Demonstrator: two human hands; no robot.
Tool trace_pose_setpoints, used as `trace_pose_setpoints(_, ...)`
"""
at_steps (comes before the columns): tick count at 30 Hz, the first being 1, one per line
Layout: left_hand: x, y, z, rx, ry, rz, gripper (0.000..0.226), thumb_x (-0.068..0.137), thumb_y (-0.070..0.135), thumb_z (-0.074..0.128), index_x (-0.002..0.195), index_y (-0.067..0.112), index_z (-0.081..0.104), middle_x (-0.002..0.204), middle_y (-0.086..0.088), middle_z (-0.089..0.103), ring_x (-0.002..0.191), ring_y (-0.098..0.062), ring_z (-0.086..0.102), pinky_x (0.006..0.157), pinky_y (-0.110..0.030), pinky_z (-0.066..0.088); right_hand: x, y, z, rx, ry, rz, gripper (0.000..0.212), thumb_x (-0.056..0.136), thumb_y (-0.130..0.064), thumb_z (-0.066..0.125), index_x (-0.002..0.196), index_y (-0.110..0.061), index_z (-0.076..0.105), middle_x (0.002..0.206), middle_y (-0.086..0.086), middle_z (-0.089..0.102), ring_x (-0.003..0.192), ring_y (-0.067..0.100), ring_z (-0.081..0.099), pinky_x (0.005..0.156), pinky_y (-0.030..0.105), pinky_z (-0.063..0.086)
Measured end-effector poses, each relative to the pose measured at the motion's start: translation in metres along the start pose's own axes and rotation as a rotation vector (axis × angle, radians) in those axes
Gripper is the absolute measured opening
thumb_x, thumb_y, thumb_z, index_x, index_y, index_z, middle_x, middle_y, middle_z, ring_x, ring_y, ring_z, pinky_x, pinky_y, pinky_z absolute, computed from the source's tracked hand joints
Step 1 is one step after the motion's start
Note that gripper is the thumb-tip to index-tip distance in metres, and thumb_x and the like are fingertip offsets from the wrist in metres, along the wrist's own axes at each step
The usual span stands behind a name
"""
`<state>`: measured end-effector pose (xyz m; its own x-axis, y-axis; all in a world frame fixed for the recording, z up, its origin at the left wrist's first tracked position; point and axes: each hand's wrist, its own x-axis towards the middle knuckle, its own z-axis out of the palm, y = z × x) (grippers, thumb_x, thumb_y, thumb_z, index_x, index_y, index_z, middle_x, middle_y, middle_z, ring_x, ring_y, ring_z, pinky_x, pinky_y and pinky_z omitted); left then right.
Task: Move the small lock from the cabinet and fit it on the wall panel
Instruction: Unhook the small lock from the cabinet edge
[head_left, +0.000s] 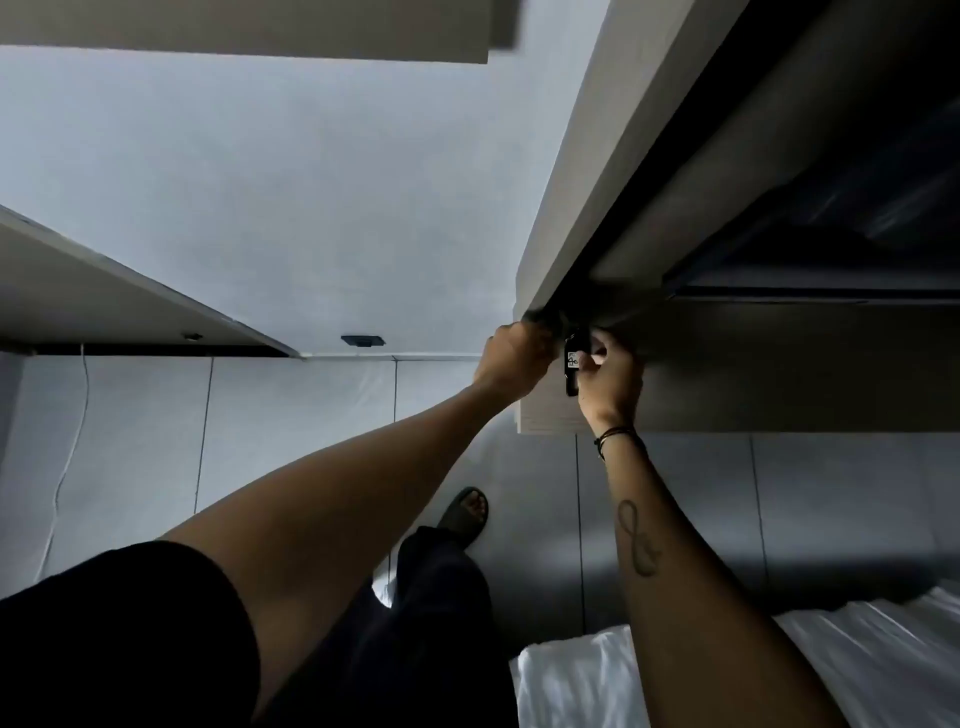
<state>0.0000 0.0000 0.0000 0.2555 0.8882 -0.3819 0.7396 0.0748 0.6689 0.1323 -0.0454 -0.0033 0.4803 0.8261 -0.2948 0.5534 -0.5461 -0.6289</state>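
Observation:
The small lock (572, 364) is black with a white label. It hangs at the lower front edge of the grey cabinet (571, 208), right of centre. My right hand (610, 379) pinches the lock from the right. My left hand (511, 358) is closed around a dark latch (543, 316) on the cabinet edge, just left of the lock. The pale wall panel (311, 208) fills the left and middle of the view. A small dark fitting (363, 341) sits low on it. How the lock attaches to the cabinet is hidden by my fingers.
A grey shelf (104, 291) juts out at the left, with a white cable (72, 441) hanging below it. A bed with white sheets (883, 649) lies at the bottom right. My foot in a dark sandal (467, 512) stands on the tiled floor (311, 441).

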Motion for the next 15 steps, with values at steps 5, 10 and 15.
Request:
trace_pose_setpoints(5, 0.012, 0.002, 0.009, -0.105, 0.07, -0.174, 0.021, 0.098, 0.015, 0.07, 0.114, 0.01, 0.082, 0.109, -0.02, 0.081, 0.101, -0.041, 0.074, 0.077, -0.037, 0.052, 0.012, 0.005, 0.005, 0.025, 0.01, 0.059, 0.038, 0.103, -0.013, 0.067, 0.141, -0.011, 0.067, 0.128, 0.015, 0.075, 0.112, 0.034, 0.074, 0.091, 0.036, 0.054)
trace_pose_setpoints(10, 0.023, 0.003, 0.017, -0.213, 0.093, -0.267, 0.02, 0.095, 0.004, 0.07, 0.108, 0.008, 0.084, 0.106, -0.017, 0.083, 0.099, -0.035, 0.078, 0.089, -0.042, 0.064, 0.024, 0.006, 0.016, 0.075, -0.011, 0.082, 0.031, 0.102, -0.01, 0.068, 0.133, -0.006, 0.071, 0.125, 0.016, 0.077, 0.113, 0.033, 0.074, 0.087, 0.028, 0.048)
trace_pose_setpoints(15, 0.028, -0.005, 0.021, -0.421, 0.065, -0.321, 0.013, 0.095, 0.001, 0.074, 0.102, 0.005, 0.084, 0.096, -0.021, 0.083, 0.088, -0.037, 0.082, 0.089, -0.048, 0.067, 0.028, 0.009, 0.024, 0.213, 0.0, 0.163, 0.025, 0.099, -0.005, 0.071, 0.123, -0.002, 0.077, 0.12, 0.02, 0.08, 0.112, 0.035, 0.075, 0.097, 0.04, 0.058)
